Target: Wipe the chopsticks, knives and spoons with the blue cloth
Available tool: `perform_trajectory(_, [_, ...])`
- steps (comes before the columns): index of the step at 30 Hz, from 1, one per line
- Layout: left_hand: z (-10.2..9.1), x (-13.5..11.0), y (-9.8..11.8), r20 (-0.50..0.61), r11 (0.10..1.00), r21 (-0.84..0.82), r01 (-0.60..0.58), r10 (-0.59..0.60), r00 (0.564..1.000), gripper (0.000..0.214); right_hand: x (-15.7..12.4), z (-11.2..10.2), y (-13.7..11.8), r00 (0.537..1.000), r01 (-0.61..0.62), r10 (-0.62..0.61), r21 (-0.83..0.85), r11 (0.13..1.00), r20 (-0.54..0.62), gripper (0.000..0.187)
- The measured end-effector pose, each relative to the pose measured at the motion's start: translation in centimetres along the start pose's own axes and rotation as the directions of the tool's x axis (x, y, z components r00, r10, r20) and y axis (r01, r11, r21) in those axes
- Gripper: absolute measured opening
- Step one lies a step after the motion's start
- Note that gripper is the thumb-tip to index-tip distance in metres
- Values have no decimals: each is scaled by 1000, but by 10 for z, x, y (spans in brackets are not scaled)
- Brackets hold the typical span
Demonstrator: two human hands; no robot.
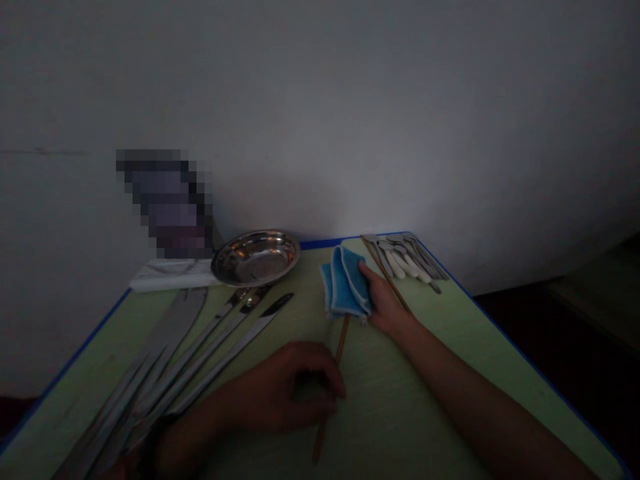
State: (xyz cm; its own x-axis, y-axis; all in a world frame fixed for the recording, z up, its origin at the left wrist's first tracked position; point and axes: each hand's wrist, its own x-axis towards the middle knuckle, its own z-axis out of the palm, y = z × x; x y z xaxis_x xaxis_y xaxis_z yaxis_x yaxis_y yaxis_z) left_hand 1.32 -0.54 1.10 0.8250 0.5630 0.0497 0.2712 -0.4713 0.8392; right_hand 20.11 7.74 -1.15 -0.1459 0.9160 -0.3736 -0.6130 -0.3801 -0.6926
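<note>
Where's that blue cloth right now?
In the head view, the blue cloth is just right of centre, held in the right hand, with a brown stick showing below it and white-handled cutlery farther right.

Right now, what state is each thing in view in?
Left hand, curled at stick
Right hand, gripping cloth
Cloth, folded, against stick
Stick, slanted, partly hidden
Second stick, beside small cutlery
Small cutlery, bunched, overlapping
Long utensils, laid side by side
Bowl, open side up
Plastic, lying flat
Pixelated thing, tilted, details hidden
</note>
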Motion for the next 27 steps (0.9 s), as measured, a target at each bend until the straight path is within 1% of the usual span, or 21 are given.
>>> perform_trajectory(1, [-1,-1,0,1,1000,-15,17,-17,1000,15,0,1,-1,1000,-1,1,1,1000,-17,25])
perform_trajectory(4, [-3,-4,-1,20,995,-70,73,-71,997,42,-2,2,-3,998,-25,27,25,999,-64,27])
perform_trajectory(6, [-6,-5,-1,48,990,-113,80,-75,996,58,-2,3,-4,997,-38,40,43,998,-60,29])
perform_trajectory(9, [-8,-5,-1,90,987,-130,92,-81,993,67,0,1,-3,999,-32,34,62,998,-33,29])
perform_trajectory(13, [-8,-3,-2,67,990,-110,92,-85,994,60,4,-1,2,998,29,-26,48,998,-63,24])
perform_trajectory(17, [-5,-1,-3,57,988,-117,101,-95,994,40,7,-2,6,989,134,-130,60,989,-75,22])
perform_trajectory(19, [-4,0,-4,59,988,-130,85,-78,995,33,6,-2,5,986,153,-147,85,985,-82,25])
perform_trajectory(21, [-3,1,-5,43,987,-143,69,-63,997,29,5,-1,4,991,128,-123,103,986,-50,27])
perform_trajectory(23, [-2,2,-6,17,987,-146,69,-68,998,28,2,0,3,994,105,-106,91,990,-2,22])
perform_trajectory(27, [0,2,-8,-2,985,-148,83,-84,996,26,-4,0,5,991,119,-117,-26,993,69,13])
